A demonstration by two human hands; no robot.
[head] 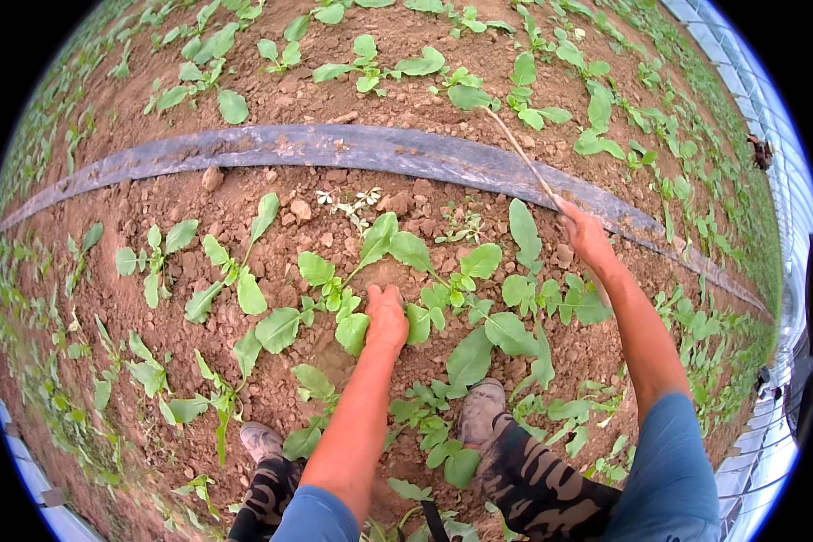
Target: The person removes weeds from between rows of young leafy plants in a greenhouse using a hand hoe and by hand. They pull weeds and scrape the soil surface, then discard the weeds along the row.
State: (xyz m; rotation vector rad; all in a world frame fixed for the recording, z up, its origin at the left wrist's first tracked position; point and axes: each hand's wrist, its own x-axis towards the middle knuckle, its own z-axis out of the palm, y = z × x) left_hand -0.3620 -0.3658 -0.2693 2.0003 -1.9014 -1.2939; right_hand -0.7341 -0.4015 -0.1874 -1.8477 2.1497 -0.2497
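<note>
Low in the middle, my left hand point(386, 317) reaches down to the reddish soil between two leafy green seedlings, one on its left point(335, 291) and one on its right point(455, 288). Its fingertips point into the soil, and whether they pinch anything is hidden. My right hand point(586, 234) is closed around a thin wooden stick point(520, 150), above the edge of a dark plastic strip point(379, 148). The stick slants up and left, its far end beside the leaves of a seedling point(467, 95) beyond the strip.
My two shoes point(481, 406) stand on the soil among more seedlings point(437, 423). A small pale-leaved weed point(352, 206) grows near the strip. Rows of seedlings extend on both sides. A translucent greenhouse wall with metal ribs point(779, 156) curves along the right.
</note>
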